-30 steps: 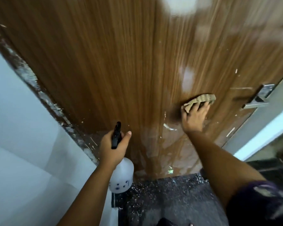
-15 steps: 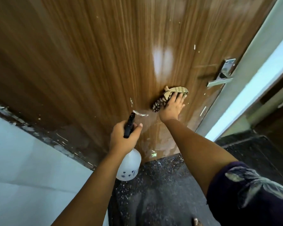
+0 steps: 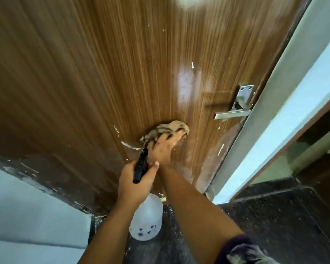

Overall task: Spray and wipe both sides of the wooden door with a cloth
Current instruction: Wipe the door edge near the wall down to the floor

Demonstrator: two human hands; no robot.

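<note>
Right hand (image 3: 163,149) presses a bunched striped cloth (image 3: 168,130) flat against the wooden door (image 3: 103,73), fingers spread over it, left of and below the metal lever handle (image 3: 232,113). Left hand (image 3: 135,181) grips the black trigger head of a white spray bottle (image 3: 147,220), thumb up, bottle hanging below the fist, off the door. White paint flecks on the door's lower part. Dark speckled floor (image 3: 265,225) underneath. Patterned sleeve (image 3: 242,252) at bottom right.

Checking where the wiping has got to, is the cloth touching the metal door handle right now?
No, the cloth under the right hand lies on bare wood, left of and below the handle.
</note>
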